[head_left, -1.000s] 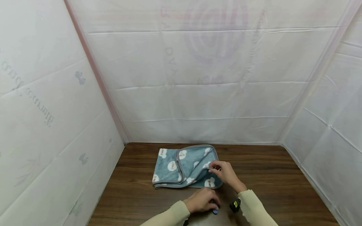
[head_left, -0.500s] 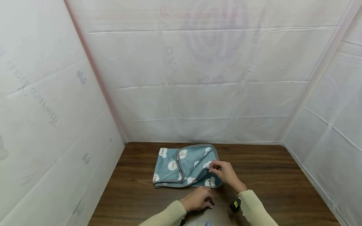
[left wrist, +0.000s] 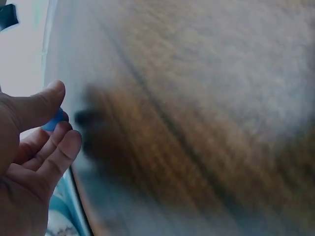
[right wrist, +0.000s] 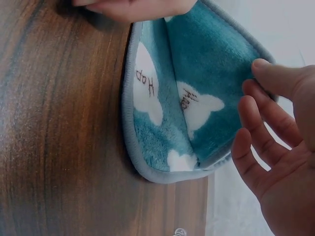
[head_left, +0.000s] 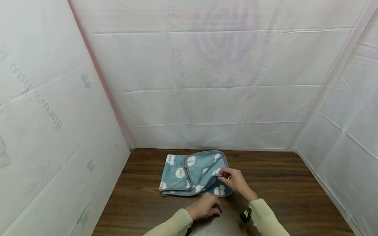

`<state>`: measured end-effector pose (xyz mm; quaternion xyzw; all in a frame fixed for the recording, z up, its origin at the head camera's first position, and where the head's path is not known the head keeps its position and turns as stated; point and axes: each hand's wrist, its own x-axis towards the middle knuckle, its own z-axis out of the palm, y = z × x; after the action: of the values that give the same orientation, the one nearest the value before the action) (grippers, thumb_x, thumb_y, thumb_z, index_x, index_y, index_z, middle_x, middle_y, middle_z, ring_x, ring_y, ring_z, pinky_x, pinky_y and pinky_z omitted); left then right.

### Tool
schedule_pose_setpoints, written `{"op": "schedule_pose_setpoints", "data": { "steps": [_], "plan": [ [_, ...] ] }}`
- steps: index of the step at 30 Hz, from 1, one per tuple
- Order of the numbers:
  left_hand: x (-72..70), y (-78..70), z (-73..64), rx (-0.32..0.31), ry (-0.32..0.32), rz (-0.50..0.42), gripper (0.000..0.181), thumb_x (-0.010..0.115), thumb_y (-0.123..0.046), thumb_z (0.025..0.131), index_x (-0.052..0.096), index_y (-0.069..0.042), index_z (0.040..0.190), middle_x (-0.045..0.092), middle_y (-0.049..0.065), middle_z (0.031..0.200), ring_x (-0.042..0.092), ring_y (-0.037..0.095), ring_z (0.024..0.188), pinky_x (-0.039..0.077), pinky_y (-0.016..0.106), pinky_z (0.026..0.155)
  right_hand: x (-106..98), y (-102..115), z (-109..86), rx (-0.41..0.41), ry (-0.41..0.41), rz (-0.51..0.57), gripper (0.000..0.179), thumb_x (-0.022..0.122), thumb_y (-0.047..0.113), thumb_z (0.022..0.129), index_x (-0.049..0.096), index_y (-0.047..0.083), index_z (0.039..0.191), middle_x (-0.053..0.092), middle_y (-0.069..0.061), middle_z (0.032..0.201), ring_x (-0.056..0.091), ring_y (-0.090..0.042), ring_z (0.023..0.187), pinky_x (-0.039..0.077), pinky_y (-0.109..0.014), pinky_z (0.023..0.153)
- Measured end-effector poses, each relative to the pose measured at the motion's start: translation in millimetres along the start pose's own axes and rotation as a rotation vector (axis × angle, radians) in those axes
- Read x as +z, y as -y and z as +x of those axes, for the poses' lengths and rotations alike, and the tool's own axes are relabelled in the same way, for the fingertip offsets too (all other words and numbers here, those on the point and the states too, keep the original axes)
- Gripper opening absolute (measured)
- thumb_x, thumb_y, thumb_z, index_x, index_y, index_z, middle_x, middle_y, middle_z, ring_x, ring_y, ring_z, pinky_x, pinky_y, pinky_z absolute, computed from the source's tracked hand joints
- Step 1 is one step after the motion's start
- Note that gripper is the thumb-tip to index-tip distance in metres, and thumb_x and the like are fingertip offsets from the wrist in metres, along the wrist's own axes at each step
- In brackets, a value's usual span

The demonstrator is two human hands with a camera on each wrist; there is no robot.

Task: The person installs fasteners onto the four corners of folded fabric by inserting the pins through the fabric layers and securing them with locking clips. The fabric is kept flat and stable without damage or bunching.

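A folded teal blanket (head_left: 177, 167) with white printed patches and grey trim lies near the table's back edge. At its right side, my right hand (head_left: 234, 182) pinches the trimmed edge of the upper layer between thumb and index finger. That layer is lifted, and the right wrist view shows the blanket's lower layer (right wrist: 147, 98) beneath it. My left hand (head_left: 203, 207) is just in front of the blanket, low over the table. Its thumb and fingers pinch a small blue thing (left wrist: 55, 120), seen in the left wrist view and mostly hidden by the fingers.
The brown wooden tabletop (head_left: 141, 173) is bounded by pale sheet walls (head_left: 206, 108) behind and on both sides. A small black device (head_left: 245, 214) hangs at the right wrist. Something small and clear (right wrist: 180, 231) shows at the bottom of the right wrist view.
My left hand has shifted slightly left. A small blue thing on the table near it moved toward the front and has left the head view. My right hand stays at the blanket edge.
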<state>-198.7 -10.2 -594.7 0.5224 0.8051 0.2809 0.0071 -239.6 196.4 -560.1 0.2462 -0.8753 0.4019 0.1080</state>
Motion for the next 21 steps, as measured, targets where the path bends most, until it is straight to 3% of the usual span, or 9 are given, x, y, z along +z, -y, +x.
{"op": "schedule_pose_setpoints", "data": {
  "steps": [6,8,12,16,21],
  "plan": [
    [-21.0,3.5,0.2,-0.095,-0.109,-0.081,0.006,0.082,-0.007,0.087,0.081,-0.01,0.092,0.075,-0.007,0.086,0.061,-0.01,0.081,0.045,0.005,0.074,-0.1,0.7,2.0,0.013,0.028,0.023,0.012,0.076,0.003,0.091,0.072,0.012,0.098,0.071,0.004,0.089,0.067,-0.009,0.075,0.057,-0.026,0.064],
    [-29.2,4.4,0.2,-0.143,-0.157,-0.122,0.01,0.082,-0.004,0.087,0.081,-0.008,0.096,0.076,-0.003,0.089,0.062,-0.007,0.08,0.047,0.007,0.072,0.2,1.6,2.4,0.001,0.027,0.027,0.013,0.076,0.001,0.091,0.072,0.012,0.097,0.071,0.004,0.088,0.067,-0.009,0.074,0.057,-0.027,0.065],
    [-43.9,8.0,-2.6,-0.179,-0.266,-0.19,0.017,0.079,0.001,0.087,0.079,-0.002,0.104,0.077,0.008,0.095,0.066,0.002,0.08,0.052,0.012,0.069,1.0,2.0,2.6,-0.014,0.024,0.025,0.014,0.075,0.001,0.091,0.073,0.012,0.098,0.071,0.003,0.088,0.067,-0.009,0.074,0.057,-0.028,0.065],
    [-52.4,14.5,-6.7,-0.172,-0.386,-0.173,0.019,0.076,0.005,0.089,0.077,0.0,0.107,0.076,0.012,0.099,0.07,0.01,0.078,0.055,0.014,0.068,1.3,1.8,2.6,-0.014,0.021,0.015,0.011,0.075,0.004,0.093,0.075,0.013,0.101,0.072,0.002,0.089,0.067,-0.009,0.075,0.057,-0.027,0.065],
    [-57.8,23.5,-7.3,-0.197,-0.539,-0.097,0.018,0.076,0.005,0.089,0.076,0.0,0.106,0.076,0.01,0.088,0.071,0.013,0.07,0.056,0.018,0.065,2.7,3.8,3.9,-0.003,0.007,-0.006,0.01,0.076,0.008,0.093,0.076,0.015,0.101,0.072,0.005,0.089,0.065,-0.005,0.073,0.056,-0.025,0.063]
  ]
}}
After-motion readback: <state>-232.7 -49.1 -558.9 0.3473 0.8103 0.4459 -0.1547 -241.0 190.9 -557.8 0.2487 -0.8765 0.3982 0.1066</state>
